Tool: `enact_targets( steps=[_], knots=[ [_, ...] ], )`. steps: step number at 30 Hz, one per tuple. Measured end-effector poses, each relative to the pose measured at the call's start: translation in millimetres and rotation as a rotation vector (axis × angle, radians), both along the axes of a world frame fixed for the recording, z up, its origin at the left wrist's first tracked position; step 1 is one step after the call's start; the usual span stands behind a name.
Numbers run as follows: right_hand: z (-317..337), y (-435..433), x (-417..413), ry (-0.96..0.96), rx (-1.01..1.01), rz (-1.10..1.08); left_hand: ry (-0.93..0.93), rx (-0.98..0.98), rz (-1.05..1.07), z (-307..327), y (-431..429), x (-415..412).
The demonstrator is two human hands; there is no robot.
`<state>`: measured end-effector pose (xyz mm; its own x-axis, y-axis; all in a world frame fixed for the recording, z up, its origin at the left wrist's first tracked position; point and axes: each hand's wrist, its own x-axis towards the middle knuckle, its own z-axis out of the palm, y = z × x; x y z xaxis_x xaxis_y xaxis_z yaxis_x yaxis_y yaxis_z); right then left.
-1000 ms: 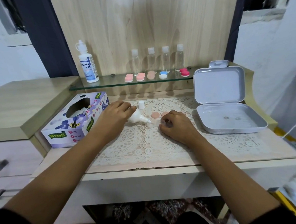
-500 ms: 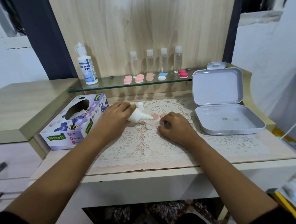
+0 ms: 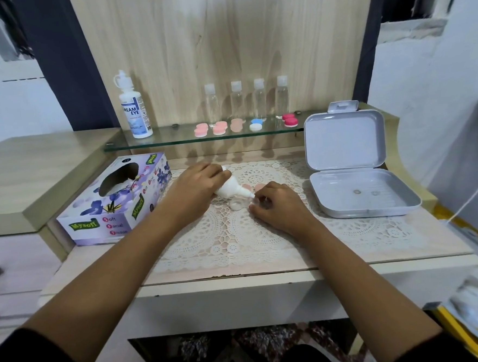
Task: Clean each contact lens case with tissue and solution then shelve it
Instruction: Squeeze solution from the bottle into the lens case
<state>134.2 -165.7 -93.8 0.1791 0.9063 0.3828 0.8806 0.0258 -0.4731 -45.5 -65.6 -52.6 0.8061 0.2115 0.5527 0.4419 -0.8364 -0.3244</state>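
Contact lens case (image 3: 239, 203): clear, hard to make out against the lace mat (image 3: 228, 243), right half hidden under the fingertips of the right grip (image 3: 279, 207) and pinched there. Just above it, tilted nozzle-down, small white solution bottle (image 3: 231, 188), wrapped in the left grip (image 3: 196, 189), body mostly covered by curled fingers. Behind, two pink caps (image 3: 259, 186), partly blocked by bottle and knuckles. At the left of the bench (image 3: 238, 268), tissue box (image 3: 114, 200), with tissue visible in the opening. At the right, grey box (image 3: 361, 200), lid up, two small round bits in the base (too small to identify). On the glass shelf (image 3: 172, 139): large solution bottle (image 3: 135, 111), four clear bottles (image 3: 237, 101), and a row of closed cases (image 3: 220, 128) in pink, blue-white and magenta. Lower right corner blurred.
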Motion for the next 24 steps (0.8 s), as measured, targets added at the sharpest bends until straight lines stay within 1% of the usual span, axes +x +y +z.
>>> enact_targets(
  steps=[24],
  knots=[
    [0.5, -0.8, -0.1, 0.018, -0.005, 0.000, 0.005, 0.011, 0.022, -4.5, 5.9, 2.0]
  ],
)
